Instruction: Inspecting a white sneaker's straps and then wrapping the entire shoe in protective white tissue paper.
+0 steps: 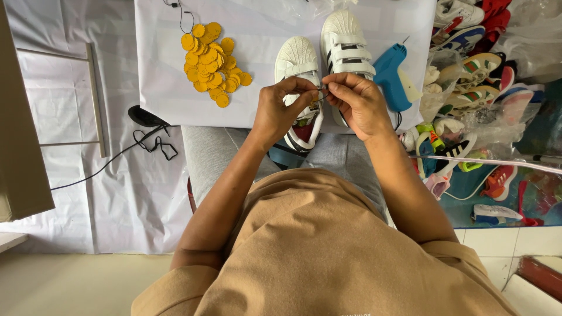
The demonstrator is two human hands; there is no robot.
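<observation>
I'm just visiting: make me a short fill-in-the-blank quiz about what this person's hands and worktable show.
1. Both hands, left hand and right hand, meet over a white strapped ____.
2. The pile of round discs on the white table sheet is coloured ____.
3. The blue plastic glue gun lies to the ____ of the two white shoes.

Missing words: shoe; yellow; right

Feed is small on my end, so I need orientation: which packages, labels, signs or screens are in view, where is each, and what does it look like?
Clear plastic bags: right of the white table, crumpled, holding mixed coloured shoes.
Clear plastic wrap: far upper right, crinkled, over more shoes.
Small tag: between both hands' fingers, over the left white shoe; too small to describe.
No signs or screens are visible.
</observation>
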